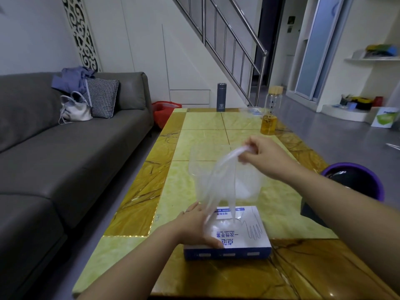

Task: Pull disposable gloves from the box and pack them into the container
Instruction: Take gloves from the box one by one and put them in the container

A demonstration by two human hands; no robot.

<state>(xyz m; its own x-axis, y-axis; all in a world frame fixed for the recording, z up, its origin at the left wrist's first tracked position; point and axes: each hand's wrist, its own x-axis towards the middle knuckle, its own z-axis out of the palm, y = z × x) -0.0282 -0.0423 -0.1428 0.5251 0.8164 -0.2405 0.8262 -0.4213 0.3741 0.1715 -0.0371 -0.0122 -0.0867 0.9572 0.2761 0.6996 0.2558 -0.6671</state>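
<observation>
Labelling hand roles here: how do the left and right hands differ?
The left hand rests on the glove box, low and near; the right hand is raised farther out. The left hand pinches nothing; the right hand pinches a clear glove hanging down toward the box. Both are bare.

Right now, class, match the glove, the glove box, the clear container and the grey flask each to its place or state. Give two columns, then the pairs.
Things
1 glove
2 glove box
3 clear container
4 grey flask

Places or states
A stands at the far edge of the table
B pinched by the right hand, hanging down
C lies flat under the left hand
D stands just beyond the glove box

Pairs: 1-B, 2-C, 3-D, 4-A
</observation>
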